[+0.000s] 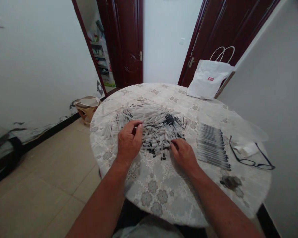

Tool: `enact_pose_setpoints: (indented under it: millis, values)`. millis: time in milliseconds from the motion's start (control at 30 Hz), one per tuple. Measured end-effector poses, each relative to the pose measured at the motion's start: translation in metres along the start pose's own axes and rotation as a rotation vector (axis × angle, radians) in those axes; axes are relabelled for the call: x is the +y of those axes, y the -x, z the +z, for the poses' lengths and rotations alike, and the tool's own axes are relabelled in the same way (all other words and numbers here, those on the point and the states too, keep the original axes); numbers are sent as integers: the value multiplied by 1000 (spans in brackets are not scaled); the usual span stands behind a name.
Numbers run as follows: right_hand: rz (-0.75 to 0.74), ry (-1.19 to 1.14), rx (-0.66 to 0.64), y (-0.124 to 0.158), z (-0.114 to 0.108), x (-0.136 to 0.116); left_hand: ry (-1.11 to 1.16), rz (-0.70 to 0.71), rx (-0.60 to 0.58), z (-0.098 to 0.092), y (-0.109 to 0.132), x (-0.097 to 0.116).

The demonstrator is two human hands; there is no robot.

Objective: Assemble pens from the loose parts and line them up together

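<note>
A loose heap of grey pen barrels, black refills and small black caps (155, 127) lies in the middle of a round table (161, 191) with a flowered cloth. My left hand (129, 142) rests at the heap's near left edge, fingers curled and pinched over something small and dark. My right hand (183, 153) lies at the heap's near right edge, fingers bent down among the small black parts; what they hold is hidden. A neat row of assembled pens (212, 145) lies to the right of my right hand.
Black-framed glasses (253, 158) and a clear plastic bag (248, 132) lie at the table's right. A white paper bag (208, 81) leans at the far edge against the wall. A small basket (86, 107) stands on the tiled floor left of the table.
</note>
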State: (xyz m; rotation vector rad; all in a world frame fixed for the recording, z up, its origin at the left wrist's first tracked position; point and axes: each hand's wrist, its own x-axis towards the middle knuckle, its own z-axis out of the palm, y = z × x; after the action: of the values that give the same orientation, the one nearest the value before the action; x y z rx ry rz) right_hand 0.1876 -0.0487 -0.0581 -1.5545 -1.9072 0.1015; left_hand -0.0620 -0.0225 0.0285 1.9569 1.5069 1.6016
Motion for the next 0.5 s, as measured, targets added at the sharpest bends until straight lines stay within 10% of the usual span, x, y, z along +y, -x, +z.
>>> enact_pose_setpoints:
  millis: [267,500]
  values:
    - [136,321,36,2,-9,21,-301,-98,-89,-69,61,-49]
    - [180,356,-89,1,-3,23,-428,-20,-294,-49,102,-50]
